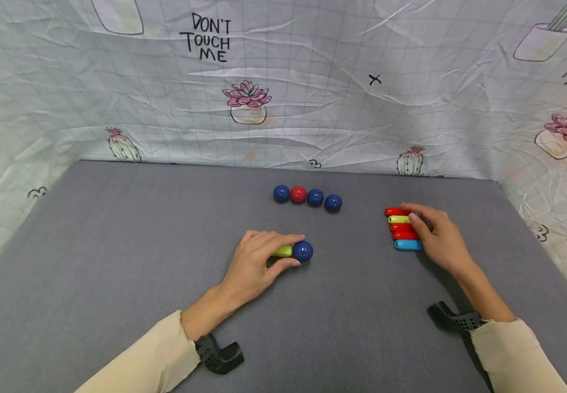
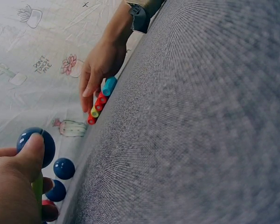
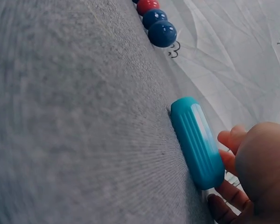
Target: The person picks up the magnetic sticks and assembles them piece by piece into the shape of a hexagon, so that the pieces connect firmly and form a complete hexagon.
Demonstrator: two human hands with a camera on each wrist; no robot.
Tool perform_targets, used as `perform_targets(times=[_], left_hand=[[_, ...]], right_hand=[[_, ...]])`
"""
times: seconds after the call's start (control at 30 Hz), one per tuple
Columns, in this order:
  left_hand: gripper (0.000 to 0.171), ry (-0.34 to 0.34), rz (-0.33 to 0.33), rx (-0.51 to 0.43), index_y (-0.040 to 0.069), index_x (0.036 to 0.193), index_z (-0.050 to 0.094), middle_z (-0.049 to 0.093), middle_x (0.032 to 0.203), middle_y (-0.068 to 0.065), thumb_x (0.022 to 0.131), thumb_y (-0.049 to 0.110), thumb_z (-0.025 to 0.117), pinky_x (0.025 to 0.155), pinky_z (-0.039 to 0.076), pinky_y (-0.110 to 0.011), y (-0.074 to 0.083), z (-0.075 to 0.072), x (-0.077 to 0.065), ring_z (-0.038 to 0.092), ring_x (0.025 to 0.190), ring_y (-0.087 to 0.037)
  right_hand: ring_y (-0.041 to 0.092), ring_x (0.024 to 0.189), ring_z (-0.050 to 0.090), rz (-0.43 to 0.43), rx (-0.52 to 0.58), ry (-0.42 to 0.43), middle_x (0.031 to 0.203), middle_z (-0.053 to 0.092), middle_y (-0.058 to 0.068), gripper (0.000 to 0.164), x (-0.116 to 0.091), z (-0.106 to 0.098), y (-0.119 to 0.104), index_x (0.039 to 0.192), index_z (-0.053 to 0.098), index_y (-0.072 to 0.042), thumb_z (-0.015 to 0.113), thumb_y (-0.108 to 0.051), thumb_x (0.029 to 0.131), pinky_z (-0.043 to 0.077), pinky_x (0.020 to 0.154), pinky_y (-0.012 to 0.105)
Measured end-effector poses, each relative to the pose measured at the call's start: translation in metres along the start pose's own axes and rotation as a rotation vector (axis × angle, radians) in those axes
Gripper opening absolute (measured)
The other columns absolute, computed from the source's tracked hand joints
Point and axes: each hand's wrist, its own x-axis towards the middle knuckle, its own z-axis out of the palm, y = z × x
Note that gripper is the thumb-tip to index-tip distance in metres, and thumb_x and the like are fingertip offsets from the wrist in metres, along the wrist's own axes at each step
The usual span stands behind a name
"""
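In the head view, my left hand [image 1: 258, 259] pinches a blue ball [image 1: 303, 251] joined to the end of a yellow-green rod [image 1: 284, 251]; the palm hides the rod's other end. My right hand [image 1: 437, 234] reaches over the right ends of a row of short rods. Its thumb and forefinger lie by the far red rod [image 1: 395, 211] and the yellow rod [image 1: 399, 219], fingers mostly straight. Nearer in that row are two more red rods, one being the lower red rod [image 1: 405, 236], and a light-blue rod [image 3: 197, 144], which is ribbed in the right wrist view.
Toward the back of the grey table [image 1: 165, 207] stands a line of balls: a blue ball [image 1: 281, 194], a red ball [image 1: 298, 194], and two more blue ones, the rightmost blue ball [image 1: 333, 203] included. Behind hangs a white printed sheet [image 1: 312, 109].
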Motion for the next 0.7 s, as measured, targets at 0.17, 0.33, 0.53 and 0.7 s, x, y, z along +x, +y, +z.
perform_targets(times=[0.17,0.33,0.53,0.7], left_hand=[[0.042,0.027,0.004,0.018,0.015,0.118,0.068,0.068,0.093,0.005,0.078,0.025,0.079,0.078,0.040,-0.036,0.000,-0.002,0.000,0.060,0.084,-0.009],[0.041,0.087,-0.023,0.038,0.015,0.116,0.068,0.069,0.094,0.003,0.078,0.025,0.080,0.074,0.044,-0.034,0.000,-0.004,0.000,0.062,0.084,-0.011],[0.040,0.200,-0.044,0.026,0.014,0.114,0.069,0.068,0.091,0.002,0.077,0.023,0.081,0.059,0.043,-0.029,0.000,-0.003,0.000,0.060,0.075,-0.011],[0.043,0.271,-0.061,-0.077,0.008,0.116,0.066,0.068,0.089,-0.002,0.077,0.016,0.082,0.058,0.047,-0.025,0.000,0.000,0.003,0.061,0.071,-0.012]], right_hand=[[0.036,0.111,0.040,-0.014,0.038,0.011,0.129,0.052,0.019,0.033,0.003,0.005,-0.002,0.129,0.058,-0.005,0.044,-0.019,0.103,0.031,0.079,0.046],[0.037,0.110,0.041,0.004,0.043,0.028,0.127,0.052,0.021,0.033,0.005,0.008,-0.002,0.128,0.059,-0.006,0.043,-0.020,0.103,0.031,0.077,0.044],[0.029,0.092,0.046,0.073,-0.002,0.016,0.124,0.054,0.021,0.036,0.006,0.004,0.001,0.129,0.058,-0.006,0.041,-0.025,0.104,0.034,0.069,0.035],[0.023,0.082,0.049,0.104,-0.019,-0.036,0.121,0.057,0.020,0.036,0.011,-0.003,0.003,0.129,0.058,-0.006,0.046,-0.027,0.102,0.040,0.064,0.031]])
